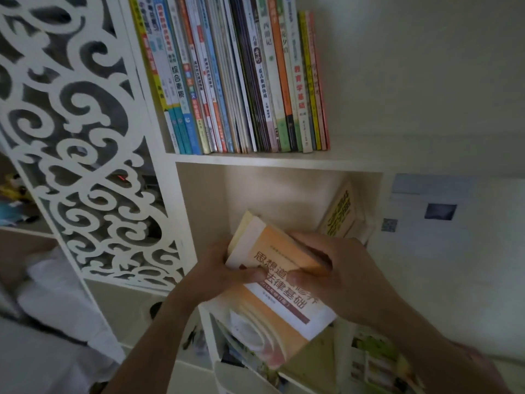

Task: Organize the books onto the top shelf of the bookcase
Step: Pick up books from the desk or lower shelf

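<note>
Two hands meet on one book in front of the bookcase (167,194). Far to the left of your fingers stands the white carved panel (74,137) with its scroll cut-outs, and below it a blurred white bundle (56,302) that you cannot make out.

Your left hand (216,275) grips the left edge of the orange book (279,282), its fingers curled under that edge and the thumb laid across the cover. The book lies tilted, its cover facing you, with the pale page block showing at its upper left end. It sits in front of the open compartment (255,194) under the top shelf (284,159), not yet on that shelf.

Your right hand (338,275) holds the right side of the same book, the thumb pressing on the cover near the printed title and the fingers wrapped over the far edge.

Above your fingers, on the top shelf, a row of books (241,78) stands upright, spines toward you, packed from the left wall to about the middle, with bare shelf to the right of it. Just beyond your right fingers, inside the compartment, a yellow book (339,213) leans against the right wall. Below your fingers, lower compartments hold loose magazines (250,331) and papers, too blurred to read.
</note>
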Action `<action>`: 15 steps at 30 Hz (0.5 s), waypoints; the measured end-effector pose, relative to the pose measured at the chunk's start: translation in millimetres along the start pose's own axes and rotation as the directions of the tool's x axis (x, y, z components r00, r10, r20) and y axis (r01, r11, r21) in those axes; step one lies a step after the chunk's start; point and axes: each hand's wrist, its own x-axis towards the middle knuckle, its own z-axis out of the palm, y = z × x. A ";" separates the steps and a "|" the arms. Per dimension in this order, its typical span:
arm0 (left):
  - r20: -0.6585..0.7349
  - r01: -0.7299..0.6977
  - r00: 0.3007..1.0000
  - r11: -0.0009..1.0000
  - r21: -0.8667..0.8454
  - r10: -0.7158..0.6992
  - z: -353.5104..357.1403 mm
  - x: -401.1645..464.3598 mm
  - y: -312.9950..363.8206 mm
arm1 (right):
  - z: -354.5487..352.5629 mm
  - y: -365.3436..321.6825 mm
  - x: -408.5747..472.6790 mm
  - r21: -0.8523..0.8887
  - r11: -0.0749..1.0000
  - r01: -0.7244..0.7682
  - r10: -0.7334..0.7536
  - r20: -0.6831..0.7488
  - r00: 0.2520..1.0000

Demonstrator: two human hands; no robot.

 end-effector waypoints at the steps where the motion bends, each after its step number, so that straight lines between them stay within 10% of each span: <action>1: -0.016 0.009 1.000 0.999 -0.039 -0.010 4.1 4.8 0.9 | -0.6 0.0 -1.1 0.021 1.000 -0.019 0.020 -0.020 1.000; 7: -0.224 -0.029 0.974 0.946 -0.324 -0.047 33.4 21.1 -10.8 | -3.3 21.7 -13.7 0.411 0.904 -0.121 0.344 -0.529 0.775; 15: -0.132 0.018 0.986 0.841 -0.541 -0.106 52.2 65.8 -14.0 | 57.3 45.9 -38.7 0.539 0.806 -0.245 0.565 -0.576 0.590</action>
